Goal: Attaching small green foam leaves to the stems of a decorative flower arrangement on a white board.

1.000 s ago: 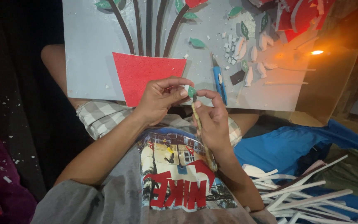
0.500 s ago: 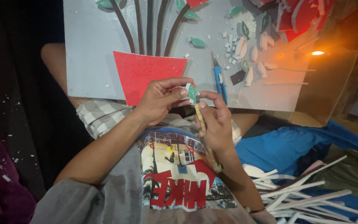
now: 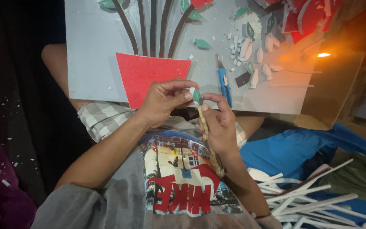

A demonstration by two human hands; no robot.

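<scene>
Small green leaf piece (image 3: pixel 196 95) pinched btwn left hand (image 3: pixel 162 101) & right hand (image 3: pixel 219 124) fingers.

Left hand (image 3: pixel 164 99) and right hand (image 3: pixel 219 123) pinch a small green leaf piece (image 3: pixel 196 95); right hand also grips a thin stick (image 3: pixel 206 131). Grey board (image 3: pixel 94 63) bearing red pot shape (image 3: pixel 149 76), blue craft knife (image 3: pixel 224 85).

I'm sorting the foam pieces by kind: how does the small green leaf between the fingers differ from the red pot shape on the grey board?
The green leaf is tiny and pointed, while the red pot shape is a large trapezoid. The leaf is pinched between the left hand and right hand, off the board; the pot shape lies flat on the grey board below dark stems. Both look like flat cut craft pieces.
</scene>
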